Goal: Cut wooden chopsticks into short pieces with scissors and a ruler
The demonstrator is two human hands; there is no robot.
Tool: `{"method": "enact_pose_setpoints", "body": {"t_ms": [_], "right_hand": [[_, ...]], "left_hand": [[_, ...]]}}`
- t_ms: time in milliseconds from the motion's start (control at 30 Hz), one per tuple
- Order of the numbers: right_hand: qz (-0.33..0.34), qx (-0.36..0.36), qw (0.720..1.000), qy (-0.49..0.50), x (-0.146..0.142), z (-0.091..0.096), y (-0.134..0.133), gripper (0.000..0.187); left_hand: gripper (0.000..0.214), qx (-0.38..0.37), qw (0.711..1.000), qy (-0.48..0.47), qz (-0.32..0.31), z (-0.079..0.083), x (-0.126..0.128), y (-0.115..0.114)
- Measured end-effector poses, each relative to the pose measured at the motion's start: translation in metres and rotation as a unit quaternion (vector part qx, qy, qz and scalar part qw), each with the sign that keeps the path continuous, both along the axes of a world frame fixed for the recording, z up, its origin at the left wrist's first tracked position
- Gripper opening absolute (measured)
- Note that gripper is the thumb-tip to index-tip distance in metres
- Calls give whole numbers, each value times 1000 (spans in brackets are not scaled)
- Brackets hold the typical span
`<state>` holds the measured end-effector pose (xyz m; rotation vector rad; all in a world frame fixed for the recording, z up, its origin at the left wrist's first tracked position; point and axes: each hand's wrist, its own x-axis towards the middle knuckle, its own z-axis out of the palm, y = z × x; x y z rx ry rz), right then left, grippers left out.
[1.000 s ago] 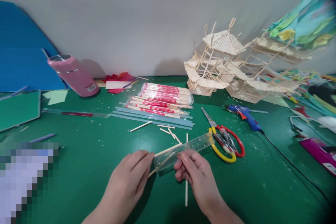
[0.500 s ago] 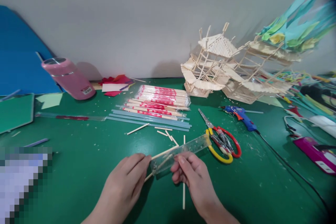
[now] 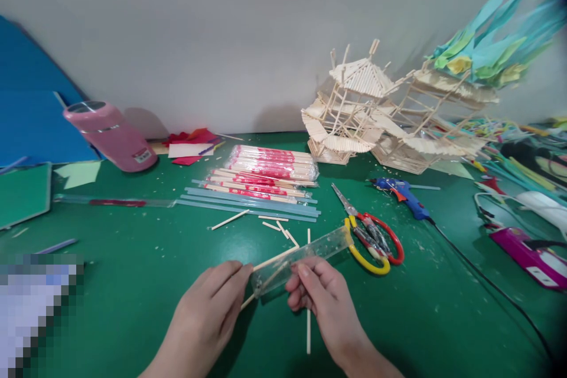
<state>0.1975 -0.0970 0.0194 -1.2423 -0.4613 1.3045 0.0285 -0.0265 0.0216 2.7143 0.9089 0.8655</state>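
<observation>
1. In the head view, with clock directions taken from the clear ruler (image 3: 330,242), the ruler slanted above the green table (image 3: 146,289), one end toward 8 o'clock and the other toward 2.
2. The left hand (image 3: 212,301), at 8 o'clock, had its fingers drawn together on a thin wooden stick (image 3: 275,257), which ran along the ruler's upper edge.
3. The right hand (image 3: 321,292), at 5 o'clock, pinched the ruler between thumb and curled fingers.
4. A second stick (image 3: 309,331) lay on a 12-to-6 line, passing behind the ruler and the right hand.
5. Scissors (image 3: 384,237) lay at 2 to 3 o'clock; the ruler's far end overlapped their yellow handle, though whether they touched I could not tell.
6. At 11 o'clock lay short stick pieces (image 3: 230,220), then pale blue rods (image 3: 252,205), then wrapped sticks (image 3: 272,160).
7. A blue glue gun (image 3: 410,201) lay at 2 o'clock, a stick-built model (image 3: 361,78) stood at 1, and a pink bottle (image 3: 108,139) at 10.
</observation>
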Motion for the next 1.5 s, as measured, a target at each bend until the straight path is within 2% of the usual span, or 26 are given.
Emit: {"method": "enact_pose_setpoints", "body": {"t_ms": [800,1500], "right_hand": [[6,2,1000,-2,1,0,1,24],[8,7,1000,-2,1,-2,0,23]], "left_hand": [[23,31,999,8,-9,0,0,1],[23,25,1000,-4,-9,-2,1,0]]}}
